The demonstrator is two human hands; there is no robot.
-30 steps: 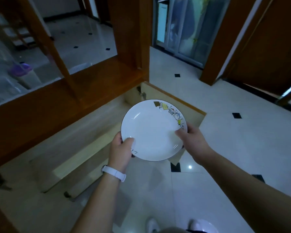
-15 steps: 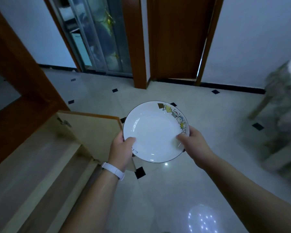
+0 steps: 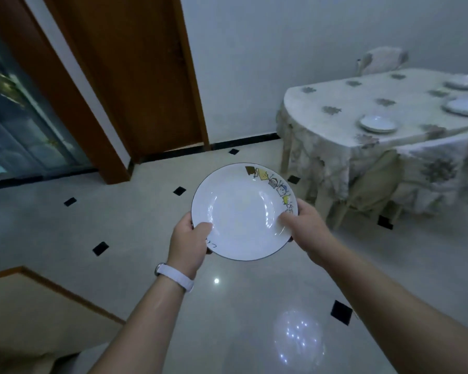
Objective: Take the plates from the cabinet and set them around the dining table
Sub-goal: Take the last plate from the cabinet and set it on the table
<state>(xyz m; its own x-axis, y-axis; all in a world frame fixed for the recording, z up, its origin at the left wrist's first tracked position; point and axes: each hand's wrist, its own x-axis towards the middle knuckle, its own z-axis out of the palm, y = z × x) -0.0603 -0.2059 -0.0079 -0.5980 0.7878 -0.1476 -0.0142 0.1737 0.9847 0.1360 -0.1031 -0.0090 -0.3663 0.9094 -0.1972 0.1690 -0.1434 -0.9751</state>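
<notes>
1. Plate (image 3: 242, 211): one white, shallow-dished plate with a dark rim line and a band of small coloured figures along the edge farthest from the hands. It was carried level above the floor, between both hands and clear of any surface.
2. Left hand (image 3: 188, 242): clamped on the near-left rim, thumb on top, fingers hidden beneath.
3. Right hand (image 3: 304, 225): clamped on the right rim, thumb laid over the edge just below the figures, fingers hidden beneath.
4. Table (image 3: 335, 125): covered with a flowered cloth, ahead and to the right of the right hand, well apart from the plate. Three plates already lay on it; the nearest (image 3: 378, 123) sat by the near edge.
5. Handling, judged: glazed ceramic, stiff, probably moderately weighty, slick under the thumbs and breakable on the tiled floor. Opposite rim points, thumb above and fingers below, looked the sound hold.
</notes>
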